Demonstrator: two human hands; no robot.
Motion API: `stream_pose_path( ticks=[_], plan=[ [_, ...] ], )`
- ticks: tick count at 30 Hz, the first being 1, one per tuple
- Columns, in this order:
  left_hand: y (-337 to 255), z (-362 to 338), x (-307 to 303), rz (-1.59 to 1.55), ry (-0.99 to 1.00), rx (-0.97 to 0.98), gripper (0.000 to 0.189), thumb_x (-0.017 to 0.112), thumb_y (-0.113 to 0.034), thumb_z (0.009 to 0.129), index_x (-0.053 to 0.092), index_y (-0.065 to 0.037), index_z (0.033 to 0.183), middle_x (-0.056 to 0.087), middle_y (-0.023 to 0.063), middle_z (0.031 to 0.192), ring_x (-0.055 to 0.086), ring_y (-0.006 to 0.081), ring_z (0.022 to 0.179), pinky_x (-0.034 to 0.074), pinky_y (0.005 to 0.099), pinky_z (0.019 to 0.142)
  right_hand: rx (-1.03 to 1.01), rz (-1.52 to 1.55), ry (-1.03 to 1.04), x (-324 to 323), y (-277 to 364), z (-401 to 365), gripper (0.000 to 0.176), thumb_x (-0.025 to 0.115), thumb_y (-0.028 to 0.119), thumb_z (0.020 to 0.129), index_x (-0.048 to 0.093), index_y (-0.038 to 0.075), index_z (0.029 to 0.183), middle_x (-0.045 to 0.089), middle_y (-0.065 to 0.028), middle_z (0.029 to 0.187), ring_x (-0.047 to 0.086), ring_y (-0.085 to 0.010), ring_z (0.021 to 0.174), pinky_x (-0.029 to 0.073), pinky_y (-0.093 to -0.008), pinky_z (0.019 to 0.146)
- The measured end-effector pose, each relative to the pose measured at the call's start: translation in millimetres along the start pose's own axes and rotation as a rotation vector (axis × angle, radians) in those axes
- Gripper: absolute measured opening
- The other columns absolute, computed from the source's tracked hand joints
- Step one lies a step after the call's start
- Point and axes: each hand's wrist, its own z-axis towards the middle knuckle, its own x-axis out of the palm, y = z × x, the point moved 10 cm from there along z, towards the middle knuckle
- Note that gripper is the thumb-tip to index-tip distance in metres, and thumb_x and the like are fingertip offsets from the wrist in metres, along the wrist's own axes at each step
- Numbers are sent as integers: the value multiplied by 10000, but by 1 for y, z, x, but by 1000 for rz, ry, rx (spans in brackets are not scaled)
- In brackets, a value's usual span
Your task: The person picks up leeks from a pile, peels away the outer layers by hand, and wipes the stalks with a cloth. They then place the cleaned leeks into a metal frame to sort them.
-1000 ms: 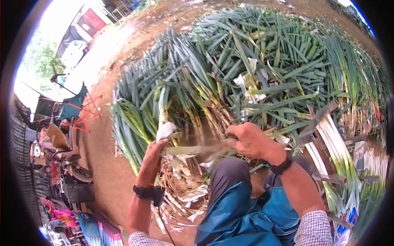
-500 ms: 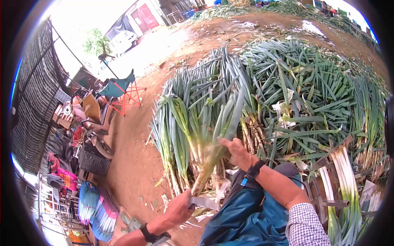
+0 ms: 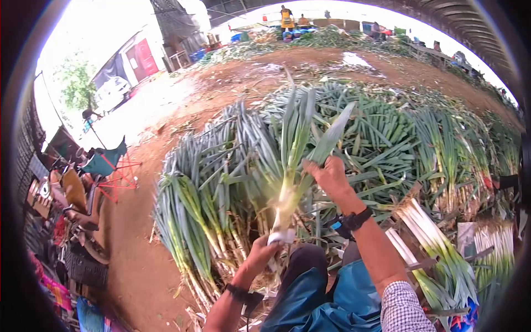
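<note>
A leek (image 3: 289,193) stands tilted in front of me, its pale lower stalk smeared by motion. My left hand (image 3: 261,253) is closed at its root end, where a short pale blade, looking like a knife (image 3: 282,237), sticks out to the right; the handle is hidden. Higher up, my right hand (image 3: 327,174) is closed on a broad green leek leaf (image 3: 334,133) that splays away from the stalk. Just beyond both hands, untrimmed leeks (image 3: 221,199) lean in a dense pile.
Cleaned white leeks (image 3: 423,221) lie on a metal rack (image 3: 426,263) to my right. Cut leaves (image 3: 381,146) cover the heap behind. A green folding chair (image 3: 105,165), a motorbike and a black crate (image 3: 86,265) stand left on bare soil. People are far off at the top.
My view has turned right and up. Both hands have lifted with the leek, and the leaf in my right hand now spreads away from the stalk.
</note>
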Motion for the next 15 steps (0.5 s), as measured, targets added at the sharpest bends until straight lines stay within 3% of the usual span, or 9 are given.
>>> stream_pose_path(
  ticks=[1, 4, 5, 8, 10, 11, 14, 15],
  plan=[
    [-2, 18, 8, 16, -30, -45, 270, 714, -200, 915, 671, -7, 1100, 633, -13, 820, 575, 72, 689, 476, 250, 598, -62, -85, -55, -15, 10, 5, 252, 712, 225, 933, 736, -17, 867, 691, -22, 721, 588, -87, 631, 469, -317, 545],
    [9, 63, 23, 44, -35, -51, 242, 696, -176, 911, 689, 2, 1076, 658, 7, 844, 571, 82, 679, 469, 269, 597, 51, -144, -127, -51, -15, 18, 321, 726, 265, 923, 703, -31, 801, 671, -29, 696, 571, -90, 587, 460, -325, 526],
    [32, 79, 16, 134, 21, -88, 267, 695, -174, 893, 694, 21, 1075, 676, 38, 864, 590, 101, 709, 482, 285, 619, 66, -379, -132, -66, -41, 20, 396, 755, 288, 874, 671, -69, 725, 670, -125, 664, 586, -187, 556, 480, -377, 561],
    [41, 65, -4, 494, -92, -74, 339, 700, -178, 860, 675, 50, 1110, 682, 66, 875, 615, 128, 750, 503, 296, 655, 312, -775, 214, -70, -113, -14, 471, 725, 304, 905, 616, -46, 609, 632, -123, 615, 618, -185, 547, 487, -357, 533],
    [46, 55, -21, 440, -112, 2, 345, 686, -135, 845, 641, 66, 1122, 680, 89, 874, 629, 149, 782, 516, 303, 682, 521, -594, 238, -72, -153, -30, 494, 712, 373, 920, 622, -20, 633, 616, -103, 615, 633, -161, 581, 492, -347, 534],
    [42, 47, -22, 409, -83, 4, 333, 695, -115, 861, 631, 42, 1147, 672, 55, 892, 609, 116, 778, 506, 274, 668, 630, -495, 244, -70, -171, -43, 507, 706, 407, 927, 625, -6, 646, 608, -92, 615, 641, -149, 598, 494, -343, 534],
    [6, 25, -16, 450, -17, -12, 302, 680, -121, 900, 623, 9, 1166, 643, 13, 875, 578, 78, 755, 488, 249, 638, 567, 102, 313, -25, -192, -30, 487, 684, 488, 940, 664, 25, 789, 617, -61, 685, 655, -135, 660, 503, -324, 548],
    [-7, 17, -13, 508, -9, -8, 297, 674, -121, 900, 621, 9, 1162, 635, 13, 862, 575, 80, 747, 485, 253, 631, 564, 281, 251, -15, -206, -26, 457, 695, 499, 934, 661, 43, 914, 645, -52, 781, 668, -141, 736, 532, -346, 593]
  ],
)
